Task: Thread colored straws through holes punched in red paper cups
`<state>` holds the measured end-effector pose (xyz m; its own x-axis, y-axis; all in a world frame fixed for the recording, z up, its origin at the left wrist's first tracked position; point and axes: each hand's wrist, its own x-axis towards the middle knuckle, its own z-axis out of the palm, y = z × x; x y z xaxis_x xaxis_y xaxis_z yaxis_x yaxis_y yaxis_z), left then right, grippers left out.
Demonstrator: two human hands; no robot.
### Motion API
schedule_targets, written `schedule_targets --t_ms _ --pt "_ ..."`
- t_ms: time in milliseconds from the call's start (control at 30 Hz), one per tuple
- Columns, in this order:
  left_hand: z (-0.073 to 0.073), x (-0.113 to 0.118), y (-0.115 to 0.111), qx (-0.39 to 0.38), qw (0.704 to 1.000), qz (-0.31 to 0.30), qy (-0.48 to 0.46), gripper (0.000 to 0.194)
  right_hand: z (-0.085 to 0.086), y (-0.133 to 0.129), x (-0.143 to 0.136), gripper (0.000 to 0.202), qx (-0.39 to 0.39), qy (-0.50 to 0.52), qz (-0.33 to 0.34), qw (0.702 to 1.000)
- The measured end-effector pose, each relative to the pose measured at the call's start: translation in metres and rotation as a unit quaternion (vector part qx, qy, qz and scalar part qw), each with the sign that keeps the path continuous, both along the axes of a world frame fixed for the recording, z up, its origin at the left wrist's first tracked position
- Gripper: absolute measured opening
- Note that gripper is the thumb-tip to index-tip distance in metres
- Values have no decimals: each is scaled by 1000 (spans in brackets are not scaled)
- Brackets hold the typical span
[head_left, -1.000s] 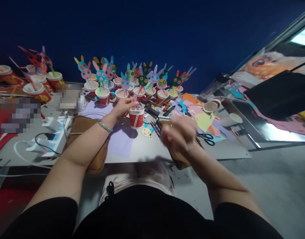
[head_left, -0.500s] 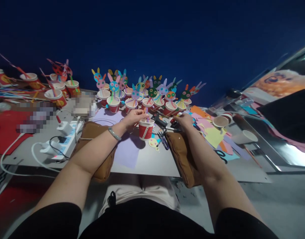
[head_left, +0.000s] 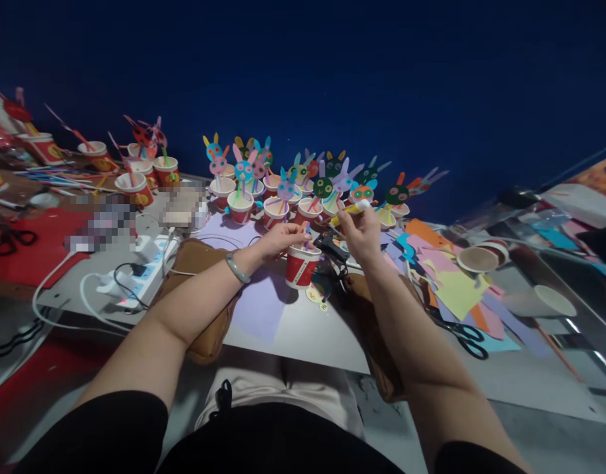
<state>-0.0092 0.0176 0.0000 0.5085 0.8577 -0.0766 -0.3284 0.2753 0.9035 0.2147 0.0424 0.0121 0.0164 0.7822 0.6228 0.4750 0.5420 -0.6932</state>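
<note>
My left hand (head_left: 283,240) is closed at the rim of a red and white paper cup (head_left: 303,266), pinching the orange and purple straws (head_left: 307,230) that stand in it. Raised to the right of that cup, my right hand (head_left: 363,230) is wrapped round a yellow tube with a white end (head_left: 351,212). On the table by the cup's base lie a round pale yellow paper face (head_left: 313,292) and a smaller yellow disc (head_left: 323,307). A black glue gun (head_left: 332,247) rests between the cup and my right hand.
Paper cups with rabbit faces on straws (head_left: 241,207) crowd the back. A power strip (head_left: 147,276) with cables and a brown cushion (head_left: 209,329) lie left. Coloured paper (head_left: 458,289), black scissors (head_left: 468,339) and stacked cups (head_left: 478,258) lie right.
My right hand has risen from the table beside the glue gun, bringing up the yellow tube. My left hand stays at the cup's straws. The view has shifted, so more shows at the left.
</note>
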Motion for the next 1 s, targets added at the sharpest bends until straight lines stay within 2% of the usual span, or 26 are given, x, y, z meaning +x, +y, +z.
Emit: schedule_targets --t_ms 133,267,333,400,467,600,767,867,1000 --pt "2 -1 0 -11 1000 16 2 58 -12 -14 -11 49 28 47 -38 998" --pt "6 -2 0 -17 998 59 4 38 -25 -3 -2 60 -32 128 -28 991" --pt "9 -2 0 -27 997 69 14 28 -30 11 5 65 -65 242 -16 968" --pt "11 -2 -1 -23 996 84 24 20 -34 24 14 75 -74 337 -33 938" --pt "13 -1 -3 -17 996 75 39 17 -36 31 21 69 -104 357 -32 928" --pt "14 0 -8 -7 997 48 68 27 -30 24 21 53 -140 323 13 936" --pt "10 2 -11 -6 998 28 61 46 -6 -8 -10 55 -87 223 90 967" --pt "5 2 -10 16 998 27 59 44 4 -25 -24 55 -51 167 100 980" --pt "2 4 -9 55 996 31 60 36 5 -40 -27 44 -2 51 83 995"
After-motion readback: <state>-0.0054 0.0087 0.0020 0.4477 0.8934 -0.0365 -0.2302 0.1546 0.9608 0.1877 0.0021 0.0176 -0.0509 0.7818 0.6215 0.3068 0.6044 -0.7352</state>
